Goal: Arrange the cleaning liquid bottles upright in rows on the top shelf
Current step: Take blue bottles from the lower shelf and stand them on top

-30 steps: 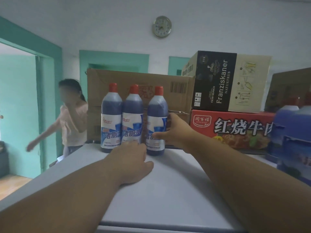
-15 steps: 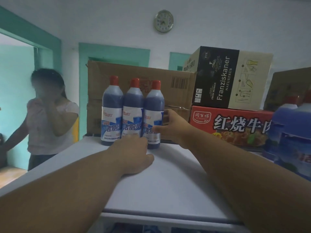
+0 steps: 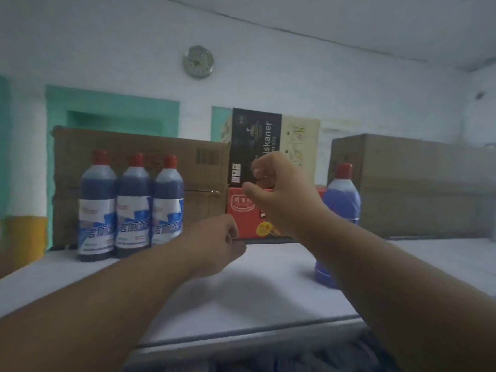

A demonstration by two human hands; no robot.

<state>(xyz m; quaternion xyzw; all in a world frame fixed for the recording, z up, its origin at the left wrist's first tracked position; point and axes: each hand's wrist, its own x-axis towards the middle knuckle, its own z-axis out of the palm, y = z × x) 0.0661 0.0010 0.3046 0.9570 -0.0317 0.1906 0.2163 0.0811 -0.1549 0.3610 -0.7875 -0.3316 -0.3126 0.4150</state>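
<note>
Three upright bottles (image 3: pixel 128 208) stand left of both empty hands (image 3: pixel 279 194).

1. A pale whitewashed wall (image 3: pixel 349 84) fills the back, dimly lit; a round clock (image 3: pixel 198 61) hangs high on it.
2. A green door frame (image 3: pixel 112 103) is set into the wall at left; a narrower green frame (image 3: pixel 219 122) shows just right of it.
3. A yellow band (image 3: pixel 24 237) runs low along the wall at far left.
4. A thin dark line (image 3: pixel 295 32) slants across the upper wall towards the right corner.
5. The picture is soft and blurred throughout.
</note>
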